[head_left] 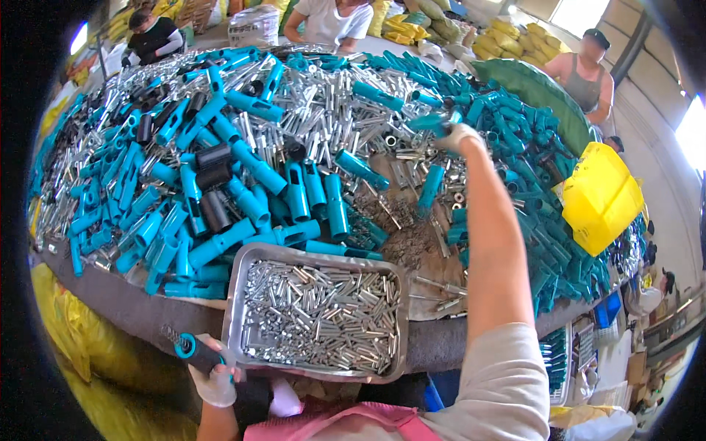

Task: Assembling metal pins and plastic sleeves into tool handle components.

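Note:
Low at the left, my left hand (215,376), in a whitish glove, grips a black and teal tube (202,355). A coil spring (175,336) sticks out of the tube's open teal end. My right arm stretches far across the heap, and my right hand (462,138), also gloved, is closed around a teal tube-like part (428,122) blurred by motion. Between my arms, at the table's near edge, sits a metal tray (234,312) full of short silver pins (334,312).
Teal slotted tubes (296,192), black sleeves (215,209) and silver rods (316,110) cover the table. A yellow plastic container (603,198) lies on the right side of the heap, near a green sack (537,95). Several people sit or stand around the far side.

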### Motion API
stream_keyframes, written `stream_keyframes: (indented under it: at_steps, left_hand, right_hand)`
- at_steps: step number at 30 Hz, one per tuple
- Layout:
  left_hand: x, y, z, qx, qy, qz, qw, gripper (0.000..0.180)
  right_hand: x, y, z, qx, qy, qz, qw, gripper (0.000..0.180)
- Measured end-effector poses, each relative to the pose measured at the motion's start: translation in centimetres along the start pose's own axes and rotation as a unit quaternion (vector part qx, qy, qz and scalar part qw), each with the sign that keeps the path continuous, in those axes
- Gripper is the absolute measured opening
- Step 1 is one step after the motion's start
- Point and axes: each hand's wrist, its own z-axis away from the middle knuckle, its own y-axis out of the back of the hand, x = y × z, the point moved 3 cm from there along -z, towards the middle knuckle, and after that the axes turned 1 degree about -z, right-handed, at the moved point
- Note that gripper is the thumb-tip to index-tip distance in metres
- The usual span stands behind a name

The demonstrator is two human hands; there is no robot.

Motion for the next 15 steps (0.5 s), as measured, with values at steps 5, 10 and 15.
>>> stream_keyframes:
  at_steps: [5, 10, 15]
  left_hand:
    - [-0.1, 0.2, 0.2, 0.001, -0.006, 0.007, 1.000, 0.057]
    - [-0.9, 1.4, 0.5, -0.013, 0.008, 0.056, 0.998, 0.062]
    - [1.8, 0.7, 1.1, -0.048, -0.005, -0.097, 0.994, 0.030]
  right_hand:
    - [-1.5, 0.8, 3.4, 0.015, -0.011, -0.006, 1.000, 0.064]
    - [-4.9, 0.2, 14.1, -0.100, 0.129, 0.027, 0.986, 0.060]
    - [-4.5, 1.0, 26.1, 0.054, 0.191, -0.317, 0.927, 0.051]
